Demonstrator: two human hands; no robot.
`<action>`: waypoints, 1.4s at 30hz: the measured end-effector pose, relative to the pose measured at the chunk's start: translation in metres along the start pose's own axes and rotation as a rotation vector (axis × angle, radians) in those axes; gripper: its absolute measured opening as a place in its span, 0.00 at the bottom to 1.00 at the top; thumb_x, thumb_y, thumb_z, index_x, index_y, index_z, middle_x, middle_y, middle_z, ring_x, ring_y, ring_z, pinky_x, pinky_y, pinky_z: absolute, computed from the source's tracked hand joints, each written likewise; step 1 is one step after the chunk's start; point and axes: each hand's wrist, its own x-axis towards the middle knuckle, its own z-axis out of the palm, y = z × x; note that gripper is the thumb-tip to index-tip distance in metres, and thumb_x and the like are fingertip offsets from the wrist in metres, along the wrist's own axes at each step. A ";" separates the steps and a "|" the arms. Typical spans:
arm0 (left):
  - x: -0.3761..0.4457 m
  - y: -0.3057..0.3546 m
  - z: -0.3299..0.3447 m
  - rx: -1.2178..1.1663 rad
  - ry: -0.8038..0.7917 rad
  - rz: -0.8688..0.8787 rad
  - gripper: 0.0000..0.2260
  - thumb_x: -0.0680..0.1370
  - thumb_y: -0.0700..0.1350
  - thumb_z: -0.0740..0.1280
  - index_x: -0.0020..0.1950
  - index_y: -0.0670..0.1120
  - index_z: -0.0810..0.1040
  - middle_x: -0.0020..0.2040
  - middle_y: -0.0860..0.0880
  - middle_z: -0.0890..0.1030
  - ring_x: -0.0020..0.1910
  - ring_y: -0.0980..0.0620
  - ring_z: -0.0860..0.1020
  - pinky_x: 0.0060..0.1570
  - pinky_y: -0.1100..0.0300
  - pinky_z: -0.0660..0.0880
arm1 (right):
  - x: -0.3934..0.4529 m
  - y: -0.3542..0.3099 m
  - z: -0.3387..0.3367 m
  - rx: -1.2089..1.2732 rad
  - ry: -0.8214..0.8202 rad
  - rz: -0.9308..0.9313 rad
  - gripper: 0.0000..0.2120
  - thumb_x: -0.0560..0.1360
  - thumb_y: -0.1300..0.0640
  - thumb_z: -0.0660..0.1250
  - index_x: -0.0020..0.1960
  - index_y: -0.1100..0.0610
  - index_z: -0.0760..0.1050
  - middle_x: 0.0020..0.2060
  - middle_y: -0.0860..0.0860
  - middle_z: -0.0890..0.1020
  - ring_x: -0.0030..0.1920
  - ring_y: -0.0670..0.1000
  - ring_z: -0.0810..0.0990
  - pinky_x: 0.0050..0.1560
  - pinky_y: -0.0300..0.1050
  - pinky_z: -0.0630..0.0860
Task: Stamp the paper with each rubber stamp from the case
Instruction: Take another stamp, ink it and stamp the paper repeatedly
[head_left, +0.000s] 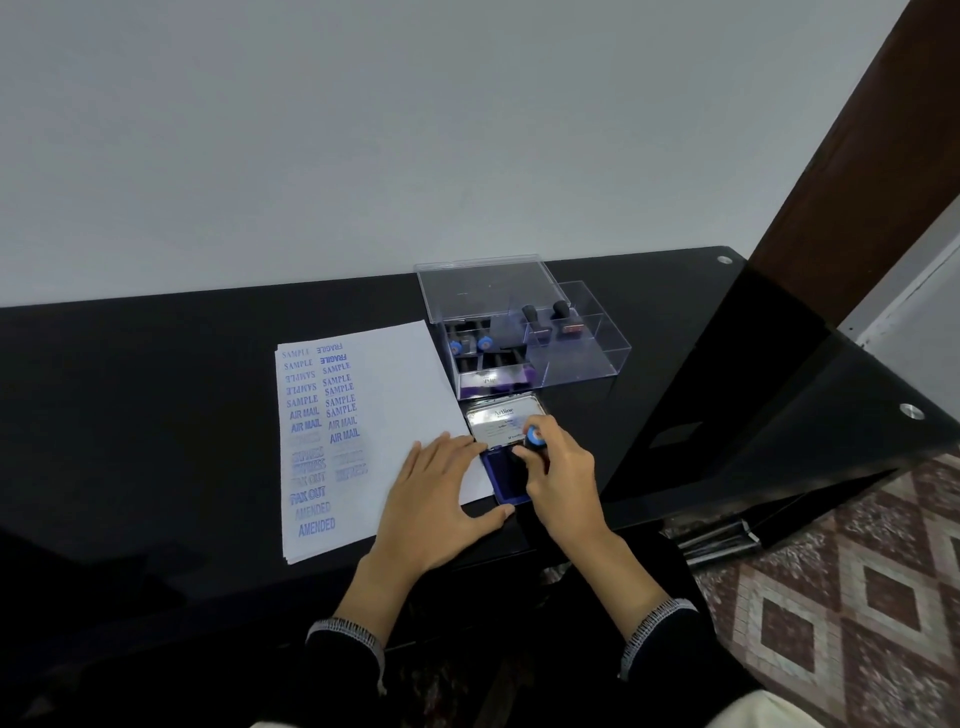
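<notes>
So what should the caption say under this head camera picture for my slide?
Right hand presses a blue-topped stamp onto the ink pad while the left hand steadies the paper.

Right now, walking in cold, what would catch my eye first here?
Probably the white paper on the black table, its left side covered in blue stamped words. Beside it, the right hand presses a blue-topped stamp onto the open ink pad, while the left hand lies flat on the paper.

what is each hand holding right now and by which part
The right hand pinches a black rubber stamp with a blue cap by its upright handle, over the blue ink pad. The left hand holds nothing, resting flat on the white paper.
</notes>
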 end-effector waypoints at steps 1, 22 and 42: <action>0.000 0.000 0.000 0.003 0.000 0.001 0.36 0.71 0.73 0.59 0.74 0.57 0.61 0.74 0.58 0.64 0.76 0.57 0.55 0.74 0.59 0.41 | 0.003 -0.001 -0.002 -0.008 -0.021 -0.016 0.11 0.74 0.68 0.67 0.54 0.58 0.73 0.41 0.50 0.77 0.40 0.48 0.77 0.41 0.33 0.73; -0.001 -0.005 -0.040 -0.265 0.055 -0.161 0.20 0.81 0.55 0.60 0.72 0.56 0.66 0.68 0.63 0.63 0.70 0.65 0.54 0.70 0.63 0.46 | 0.002 -0.004 0.000 -0.035 -0.043 0.033 0.14 0.74 0.70 0.66 0.56 0.58 0.73 0.46 0.52 0.77 0.45 0.49 0.79 0.46 0.38 0.79; -0.021 -0.123 -0.074 0.036 0.272 -0.656 0.31 0.70 0.63 0.71 0.64 0.45 0.73 0.73 0.43 0.66 0.77 0.43 0.52 0.75 0.43 0.47 | 0.000 -0.006 0.005 -0.077 -0.032 0.059 0.14 0.74 0.70 0.66 0.57 0.59 0.73 0.49 0.54 0.77 0.48 0.52 0.79 0.49 0.43 0.80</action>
